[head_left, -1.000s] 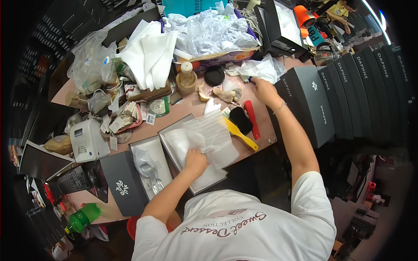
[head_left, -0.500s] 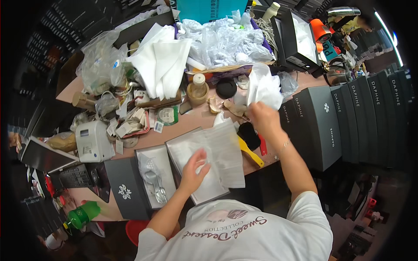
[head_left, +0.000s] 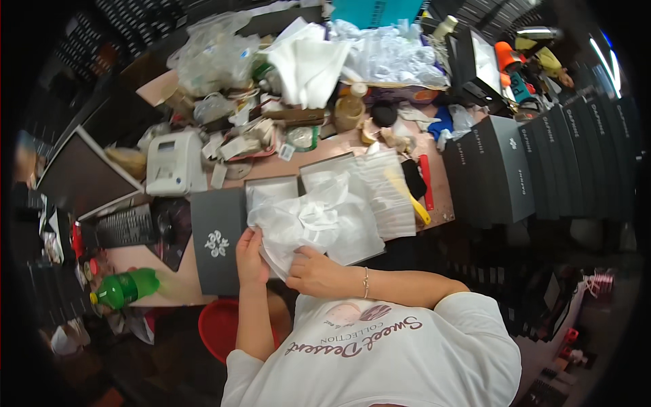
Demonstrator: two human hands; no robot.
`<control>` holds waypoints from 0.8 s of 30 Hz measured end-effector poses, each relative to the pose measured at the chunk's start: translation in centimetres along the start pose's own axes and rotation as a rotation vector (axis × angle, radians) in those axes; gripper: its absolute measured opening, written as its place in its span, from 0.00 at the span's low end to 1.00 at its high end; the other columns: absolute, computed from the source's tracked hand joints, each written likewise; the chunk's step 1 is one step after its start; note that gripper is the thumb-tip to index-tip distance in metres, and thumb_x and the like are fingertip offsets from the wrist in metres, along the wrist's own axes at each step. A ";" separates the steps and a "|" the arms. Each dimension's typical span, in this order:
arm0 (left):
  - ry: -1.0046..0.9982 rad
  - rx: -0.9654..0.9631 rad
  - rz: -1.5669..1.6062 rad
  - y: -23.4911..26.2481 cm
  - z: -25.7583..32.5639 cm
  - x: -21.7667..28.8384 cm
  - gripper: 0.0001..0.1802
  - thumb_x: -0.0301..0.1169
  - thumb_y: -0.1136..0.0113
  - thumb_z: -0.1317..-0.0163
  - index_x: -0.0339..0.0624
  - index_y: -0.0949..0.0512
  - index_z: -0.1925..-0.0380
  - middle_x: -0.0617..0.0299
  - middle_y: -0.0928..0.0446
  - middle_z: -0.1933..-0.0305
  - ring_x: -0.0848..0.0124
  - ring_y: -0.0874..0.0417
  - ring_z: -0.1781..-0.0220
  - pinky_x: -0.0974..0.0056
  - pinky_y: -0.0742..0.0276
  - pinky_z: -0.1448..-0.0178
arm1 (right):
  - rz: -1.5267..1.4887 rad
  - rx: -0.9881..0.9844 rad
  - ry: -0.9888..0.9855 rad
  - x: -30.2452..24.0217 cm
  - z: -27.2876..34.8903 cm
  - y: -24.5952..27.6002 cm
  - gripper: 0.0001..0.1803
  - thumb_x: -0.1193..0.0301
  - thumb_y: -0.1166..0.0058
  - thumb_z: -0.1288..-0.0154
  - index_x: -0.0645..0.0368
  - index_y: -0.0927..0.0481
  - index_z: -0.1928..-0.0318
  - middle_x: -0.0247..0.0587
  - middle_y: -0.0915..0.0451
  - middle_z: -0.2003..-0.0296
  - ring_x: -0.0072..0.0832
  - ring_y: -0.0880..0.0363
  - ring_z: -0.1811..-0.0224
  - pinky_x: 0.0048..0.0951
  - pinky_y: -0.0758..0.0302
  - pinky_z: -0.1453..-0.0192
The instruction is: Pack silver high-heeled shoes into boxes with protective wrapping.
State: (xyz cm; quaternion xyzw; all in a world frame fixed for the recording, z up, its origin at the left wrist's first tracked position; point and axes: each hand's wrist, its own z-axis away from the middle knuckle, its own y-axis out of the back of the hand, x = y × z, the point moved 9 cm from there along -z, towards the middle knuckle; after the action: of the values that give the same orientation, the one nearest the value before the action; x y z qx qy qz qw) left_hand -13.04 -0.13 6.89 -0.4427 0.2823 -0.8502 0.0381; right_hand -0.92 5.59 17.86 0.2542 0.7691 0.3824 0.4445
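A thin white sheet (head_left: 305,217), see-through and crumpled, spreads over an open shoe box, with a brighter bunched fold at its middle. My left hand (head_left: 252,261) pinches the sheet's left edge. Close to my body, my right hand (head_left: 315,271) has its fingers curled on the sheet's near edge. Under the sheet, the grey-edged box (head_left: 274,183) shows only at its far rim; what lies inside is hidden. Pleated white tissue paper (head_left: 386,197) sticks out on the right. The dark grey lid (head_left: 217,247) with a white emblem lies beside my left hand.
Dark shoe boxes (head_left: 498,176) stand stacked at right. A yellow-handled tool (head_left: 419,210) and a red strip (head_left: 426,180) lie near tissue. At left are a white label printer (head_left: 173,163), keyboard (head_left: 125,226) and green bottle (head_left: 127,288). A filled carton (head_left: 400,88) stands at back.
My right hand has come back from the far right with the white bundle, now opened out over the box. My left hand has moved to its left edge. The view has shifted.
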 end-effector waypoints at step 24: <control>-0.468 0.277 -0.216 6.5 2.9 8.6 0.08 0.23 0.46 0.38 0.31 0.22 0.61 0.65 0.22 0.64 0.79 0.24 0.64 0.74 0.30 0.57 | -0.335 -0.077 -0.759 15.0 2.4 -14.1 0.41 0.69 0.44 0.49 0.52 0.42 0.32 0.55 0.37 0.39 0.46 0.22 0.53 0.42 0.24 0.51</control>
State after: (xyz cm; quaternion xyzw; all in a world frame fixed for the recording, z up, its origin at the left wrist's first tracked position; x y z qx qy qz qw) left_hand -17.15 -9.56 11.13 -0.6449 0.0983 -0.7545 0.0713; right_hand -6.68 9.29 -1.67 0.2318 0.5665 0.2125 0.7617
